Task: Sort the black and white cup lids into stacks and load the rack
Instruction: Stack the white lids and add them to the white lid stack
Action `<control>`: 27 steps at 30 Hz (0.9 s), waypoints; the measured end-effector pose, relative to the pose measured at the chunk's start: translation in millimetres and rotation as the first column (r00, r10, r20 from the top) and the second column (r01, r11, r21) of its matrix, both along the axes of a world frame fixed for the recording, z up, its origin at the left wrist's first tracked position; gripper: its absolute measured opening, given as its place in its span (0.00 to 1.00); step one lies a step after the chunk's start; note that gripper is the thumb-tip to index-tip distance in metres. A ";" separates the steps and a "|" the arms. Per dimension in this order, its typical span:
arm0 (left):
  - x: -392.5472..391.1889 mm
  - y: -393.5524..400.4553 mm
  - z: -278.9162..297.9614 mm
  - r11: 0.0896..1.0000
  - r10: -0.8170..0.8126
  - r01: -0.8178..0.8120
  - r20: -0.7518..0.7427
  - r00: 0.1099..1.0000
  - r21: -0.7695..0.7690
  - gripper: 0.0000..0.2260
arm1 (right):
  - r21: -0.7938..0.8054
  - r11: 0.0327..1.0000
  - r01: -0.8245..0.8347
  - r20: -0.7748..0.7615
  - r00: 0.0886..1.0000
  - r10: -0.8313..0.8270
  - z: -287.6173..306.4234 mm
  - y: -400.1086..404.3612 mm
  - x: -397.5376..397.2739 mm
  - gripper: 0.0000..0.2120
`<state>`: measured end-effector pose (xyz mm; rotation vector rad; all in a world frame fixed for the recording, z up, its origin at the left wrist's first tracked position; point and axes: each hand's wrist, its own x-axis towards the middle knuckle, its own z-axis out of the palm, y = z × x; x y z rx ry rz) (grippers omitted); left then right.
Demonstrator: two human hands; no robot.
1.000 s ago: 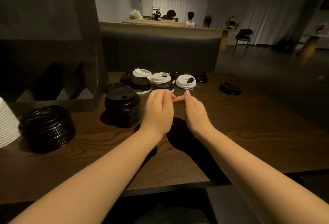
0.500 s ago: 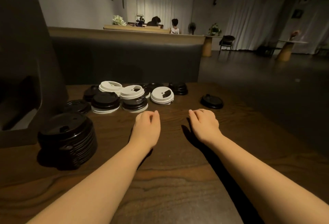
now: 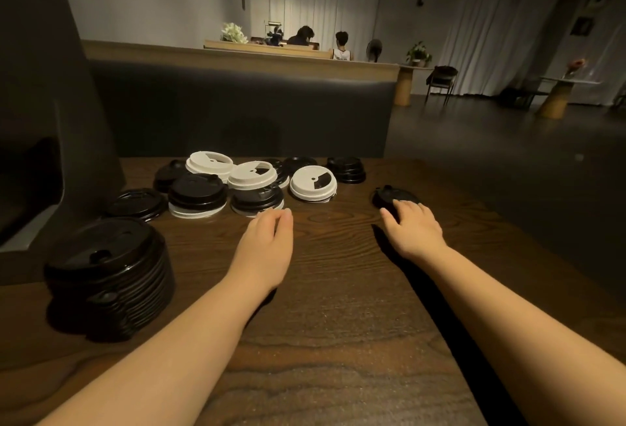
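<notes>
- While both forearms stretch out over the wooden table (image 3: 338, 341), head view shows the right hand (image 3: 415, 227) at 1 o'clock, fingers laid on the near edge of a lone black lid (image 3: 389, 195); fingers look relaxed, not curled round it, though the tips are hard to read in the dim light.
- Left hand (image 3: 262, 242) at 12 o'clock, palm down, fingers together and loosely bent, holding nothing; fingertips just beside a mixed stack with a white lid on top (image 3: 251, 174).
- Loose lid cluster at 11–12 o'clock behind the left hand: a white lid with black flap (image 3: 313, 182), another white lid (image 3: 209, 162) farther back, a black lid over a white one (image 3: 197, 190), a short black stack (image 3: 346, 169) at the far right of the cluster.
- Flat black lid (image 3: 137, 202) at 10 o'clock, near the cluster.
- Tall sorted stack of black lids (image 3: 108, 273) at 9 o'clock, well apart from both hands.
- Dark rack (image 3: 37, 141) at 9–10 o'clock, at the left edge; its inside is too dark to tell.
</notes>
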<state>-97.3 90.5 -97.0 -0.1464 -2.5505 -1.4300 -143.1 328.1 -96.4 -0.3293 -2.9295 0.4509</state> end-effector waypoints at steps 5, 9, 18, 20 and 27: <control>-0.1 0.6 -0.1 0.995 0.043 -0.042 -0.011 0.999 0.095 0.17 | 0.010 0.936 -0.351 -0.178 0.921 0.347 12.0 -46.3 55.9 0.18; 1.8 1.7 1.0 0.991 0.062 -0.061 -0.003 0.998 0.123 0.19 | -0.087 0.839 -0.537 -0.239 0.829 0.506 21.5 -77.4 69.0 0.22; -0.5 -3.5 1.6 0.999 -0.029 0.032 0.060 0.998 -0.038 0.20 | -0.310 0.906 -0.286 0.049 0.948 0.316 23.5 -90.0 -39.9 0.24; 0.2 -4.0 3.6 1.000 -0.006 0.006 0.060 0.998 0.000 0.19 | -0.312 0.907 -0.282 0.040 0.950 0.309 19.2 -87.2 -37.3 0.25; -2.9 -5.8 2.0 0.994 0.002 0.005 0.062 0.998 -0.108 0.16 | -0.013 0.963 -0.268 -0.082 0.961 0.266 18.4 -79.6 3.9 0.22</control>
